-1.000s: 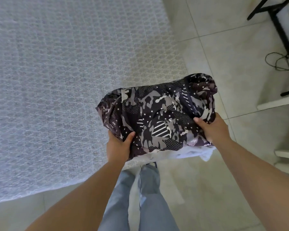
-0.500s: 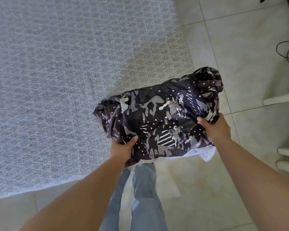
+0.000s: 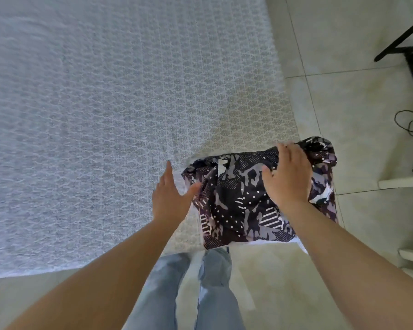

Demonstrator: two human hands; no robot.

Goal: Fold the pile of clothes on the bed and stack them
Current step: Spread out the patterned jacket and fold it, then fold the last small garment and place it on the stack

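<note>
The bed (image 3: 105, 115) is seen covered by a pale, lace-textured spread that fills most of the view; its near edge and right edge are met at a corner close to the person's legs. Pale floor tiles (image 3: 358, 98) are seen beyond the right edge.

At that near right corner a folded bundle of clothes (image 3: 239, 210) is found. Its top layer is a dark fabric printed in a camouflage pattern of black, grey and mauve patches, with white dots and white diagonal stripes. The bundle is roughly rectangular, its far right end bunched and rumpled. A white layer (image 3: 293, 241) is visible beneath its near edge. The right part of the bundle is seen overhanging the bed's right edge, above the floor.

The right hand (image 3: 287, 177) is laid palm-down on top of the bundle, fingers extended and spread, nothing gripped. The left hand (image 3: 171, 196) is held with fingers straight at the bundle's left side, its thumb touching the fabric edge; nothing is grasped.
</note>
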